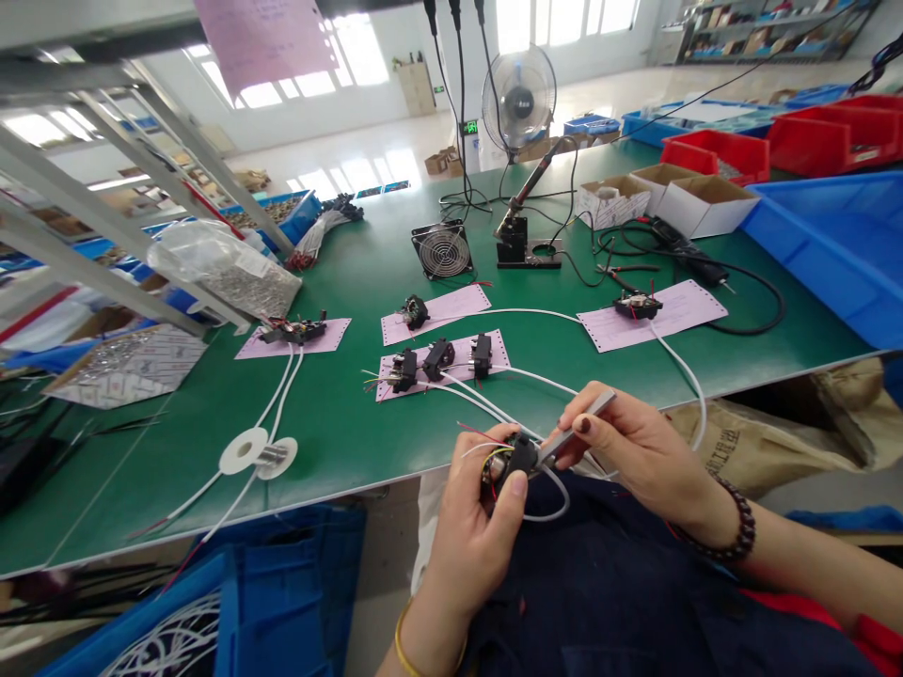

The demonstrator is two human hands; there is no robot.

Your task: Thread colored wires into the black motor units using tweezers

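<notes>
My left hand [469,522] grips a small black connector module [523,455] with red, yellow and white wires, just past the table's front edge. Between the thumb and fingers of my right hand [635,451] is a flat grey metal tool [582,423], its lower end against the side of the module. A white cable [557,512] loops below the module. Beyond my hands, a pink punched card [458,355] bears three similar black modules [438,359] with white cables. The tool's tip is partly hidden, so I cannot tell what it touches inside.
More modules lie on pink cards [684,320] at right, left and behind. A solder spool [275,458] sits front left. Further back stand a small fan [443,252] and a soldering iron [526,193] in its stand. A blue bin [832,244] edges the right side.
</notes>
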